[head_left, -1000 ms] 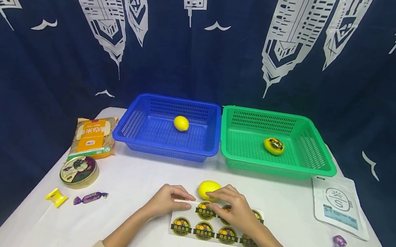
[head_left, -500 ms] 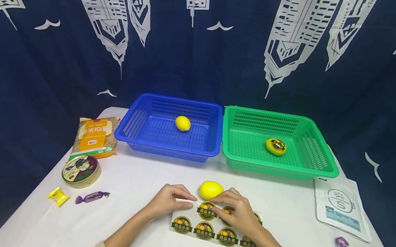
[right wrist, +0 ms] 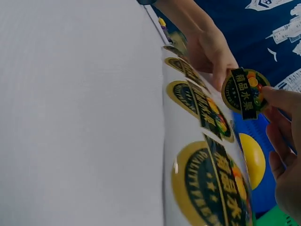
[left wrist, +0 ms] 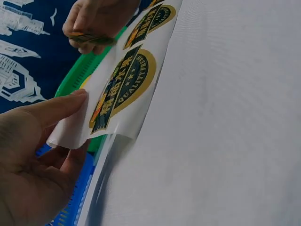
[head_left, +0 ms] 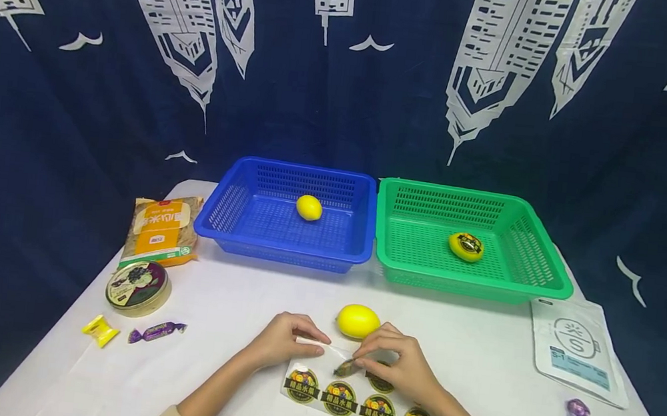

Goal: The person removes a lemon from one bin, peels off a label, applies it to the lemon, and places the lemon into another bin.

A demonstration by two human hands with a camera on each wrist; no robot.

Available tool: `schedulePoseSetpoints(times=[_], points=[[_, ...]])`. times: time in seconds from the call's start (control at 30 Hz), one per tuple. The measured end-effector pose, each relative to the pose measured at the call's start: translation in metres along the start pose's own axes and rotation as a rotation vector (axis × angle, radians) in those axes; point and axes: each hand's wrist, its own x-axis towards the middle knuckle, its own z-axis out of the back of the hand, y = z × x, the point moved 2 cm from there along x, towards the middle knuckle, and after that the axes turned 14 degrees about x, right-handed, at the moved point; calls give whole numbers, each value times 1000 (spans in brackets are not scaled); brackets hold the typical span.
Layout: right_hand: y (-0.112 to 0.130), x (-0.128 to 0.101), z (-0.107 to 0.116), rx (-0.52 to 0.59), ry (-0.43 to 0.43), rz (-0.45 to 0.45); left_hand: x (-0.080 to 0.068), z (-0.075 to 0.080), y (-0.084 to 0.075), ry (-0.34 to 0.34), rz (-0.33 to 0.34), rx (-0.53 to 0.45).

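My left hand [head_left: 284,340] pinches the upper left corner of a white sticker sheet [left wrist: 124,127] between thumb and fingers. Round black and gold fruit stickers [head_left: 378,413] line the sheet. Between thumb and forefinger, my right hand [head_left: 403,365] pinches one sticker [right wrist: 244,93], lifted up from the sheet; in the head view it shows nearly edge-on. Just behind the sheet, close to the right fingertips, lies a yellow lemon [head_left: 357,321]. Part of the sheet's upper right is hidden under the right hand.
A blue basket [head_left: 290,252] holds one plain lemon; the green basket [head_left: 471,285] beside it holds a lemon with a sticker. At left lie an orange food bag [head_left: 161,231], a round tin [head_left: 137,288] and two wrapped candies [head_left: 157,332]. A white pouch [head_left: 575,352] and lollipop [head_left: 576,411] lie right.
The right hand has peeled a sticker from the sheet's upper row, leaving a bare white spot. The sheet has tilted slightly. The left hand keeps its hold on the corner.
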Motion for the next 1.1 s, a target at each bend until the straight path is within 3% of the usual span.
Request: schedulePoseSetpoints(times=[0.17,0.33,0.47,0.57,0.77,1.1], points=[[18,3,6,76,-35,-141,-1,6,2,10,-12,135],[20,6,18,19,-110,-150,8,13,-1,-106,-77,209],[18,9,26,-24,-144,-152,24,4,-3,-173,-188,179],[16,12,28,-45,-143,-166,35,-9,-1,-171,-238,140],[11,18,32,-52,-139,-211,48,-26,6,-159,-251,53],[1,30,30,-19,-165,-363,50,-33,11,-191,-254,46]])
